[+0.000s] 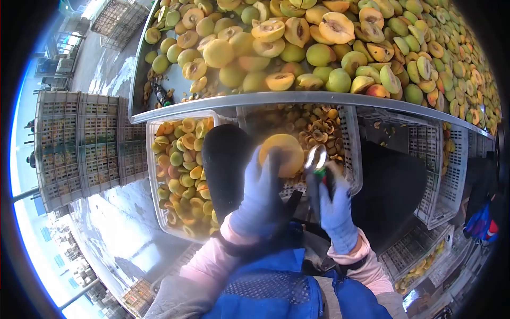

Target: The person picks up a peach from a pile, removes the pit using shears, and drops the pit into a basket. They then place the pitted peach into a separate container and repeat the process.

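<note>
A: Left hand?
B: Gloved left hand (259, 196), just below the centre of the frame. Grasping 1 fruit piece (282, 154), raised at the frame's centre; both blurred.
A: Right hand?
B: Gloved right hand (336, 208), just right of the other. Fingers closed around a metal tool (317, 157) with a bright loop at its top. Loop sits just beside the fruit piece's right side; contact cannot be told.
A: Nearest hard edge?
B: Front rim of the metal table (319, 98), running across the upper frame. Fruit piece and loop both lie below it, apart from it. Heap of cut fruit (340, 58) behind the rim, reaching to the upper right.
A: Room below the hands' work?
B: Middle crate (351, 143) opens beneath, its right wall showing beyond the tool; fruit scraps inside.
A: Limits at the sides?
B: Dark left knee (226, 154) at the left, then the left crate (152, 183), filled with fruit halves. Dark right leg (396, 178) at the right. Some open space separates the right hand from that leg.
</note>
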